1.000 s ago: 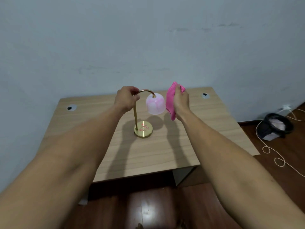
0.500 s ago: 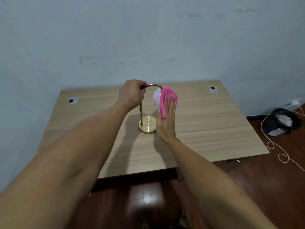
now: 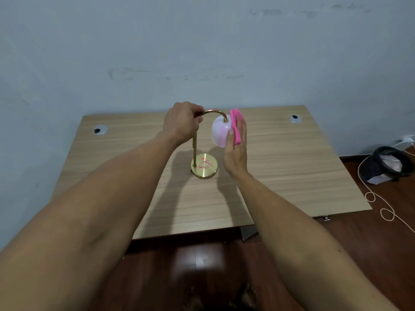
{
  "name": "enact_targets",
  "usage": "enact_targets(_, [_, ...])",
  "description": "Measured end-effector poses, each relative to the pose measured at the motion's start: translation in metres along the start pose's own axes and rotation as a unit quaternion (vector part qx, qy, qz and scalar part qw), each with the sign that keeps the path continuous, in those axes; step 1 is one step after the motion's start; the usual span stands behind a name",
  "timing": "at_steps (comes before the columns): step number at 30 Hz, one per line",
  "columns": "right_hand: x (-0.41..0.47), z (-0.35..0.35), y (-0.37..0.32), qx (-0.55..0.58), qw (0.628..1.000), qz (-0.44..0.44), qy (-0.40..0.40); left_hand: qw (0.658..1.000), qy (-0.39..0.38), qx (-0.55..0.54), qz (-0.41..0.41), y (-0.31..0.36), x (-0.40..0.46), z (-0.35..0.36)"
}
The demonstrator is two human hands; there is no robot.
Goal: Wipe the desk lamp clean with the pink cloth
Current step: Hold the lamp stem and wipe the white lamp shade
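Observation:
A small desk lamp stands mid-table, with a round brass base (image 3: 204,166), a thin brass stem curving over the top, and a white-pink globe shade (image 3: 219,133) hanging from the curve. My left hand (image 3: 182,123) is closed around the top of the stem where it bends. My right hand (image 3: 235,149) holds the pink cloth (image 3: 236,125) flat against the right side of the shade, fingers pointing up. Most of the cloth is hidden behind my palm and the shade.
The wooden desk (image 3: 292,167) stands against a pale wall, with cable holes at back left (image 3: 98,130) and back right (image 3: 294,118). On the dark wood floor to the right are a black waste basket (image 3: 389,166) and a looping cord (image 3: 381,205).
My right hand has carried the cloth from the front of the shade round to its right side, uncovering the globe. My left hand keeps its grip on the stem.

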State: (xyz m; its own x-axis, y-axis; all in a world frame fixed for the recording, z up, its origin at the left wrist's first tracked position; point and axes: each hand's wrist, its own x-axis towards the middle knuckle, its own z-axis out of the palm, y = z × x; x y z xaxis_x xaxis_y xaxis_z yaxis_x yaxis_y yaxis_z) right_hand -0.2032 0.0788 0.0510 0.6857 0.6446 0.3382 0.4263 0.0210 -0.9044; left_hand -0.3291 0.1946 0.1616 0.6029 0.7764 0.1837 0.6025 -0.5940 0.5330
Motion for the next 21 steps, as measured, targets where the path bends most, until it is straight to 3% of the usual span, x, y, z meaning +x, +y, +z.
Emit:
enact_targets(2, [0.008, -0.008, -0.007, 0.050, 0.990, 0.132, 0.003, 1.000, -0.001, 0.001, -0.002, 0.000, 0.001, -0.001])
enact_targets(4, [0.013, -0.019, -0.011, 0.098, 0.955, 0.279, 0.009, 1.000, -0.001, -0.002, -0.005, 0.000, 0.000, -0.001])
enact_targets(5, [0.016, -0.022, -0.013, 0.127, 0.941, 0.313, 0.030, 1.000, 0.000, -0.003, -0.006, 0.001, -0.001, -0.001])
enact_targets(6, [0.018, -0.021, -0.014, 0.160, 0.929, 0.328, 0.063, 1.000, 0.000, -0.005, -0.008, 0.001, -0.001, 0.000])
enact_targets(8, [0.020, -0.013, -0.025, 0.183, 0.936, 0.278, 0.118, 1.000, 0.002, -0.008, -0.009, 0.002, -0.002, 0.002])
enact_targets(11, [0.010, 0.009, -0.034, 0.039, 0.989, 0.114, 0.080, 1.000, 0.005, -0.011, -0.013, 0.000, -0.001, 0.002])
enact_targets(13, [0.000, 0.018, -0.032, -0.059, 0.994, 0.065, 0.069, 1.000, 0.006, -0.020, -0.015, -0.002, -0.001, 0.002])
enact_targets(16, [-0.009, 0.015, -0.012, -0.039, 0.997, 0.034, 0.062, 1.000, 0.004, -0.020, -0.018, -0.001, -0.002, 0.003])
enact_targets(18, [-0.008, 0.006, -0.001, 0.025, 0.989, 0.132, 0.060, 1.000, 0.001, -0.016, -0.019, -0.002, -0.001, 0.003])
enact_targets(20, [-0.006, -0.005, -0.001, 0.095, 0.950, 0.290, 0.069, 1.000, -0.003, -0.013, -0.018, -0.002, 0.000, 0.002])
enact_targets(21, [-0.004, -0.008, -0.004, 0.136, 0.931, 0.326, 0.089, 1.000, -0.004, -0.012, -0.017, -0.002, 0.000, 0.002])
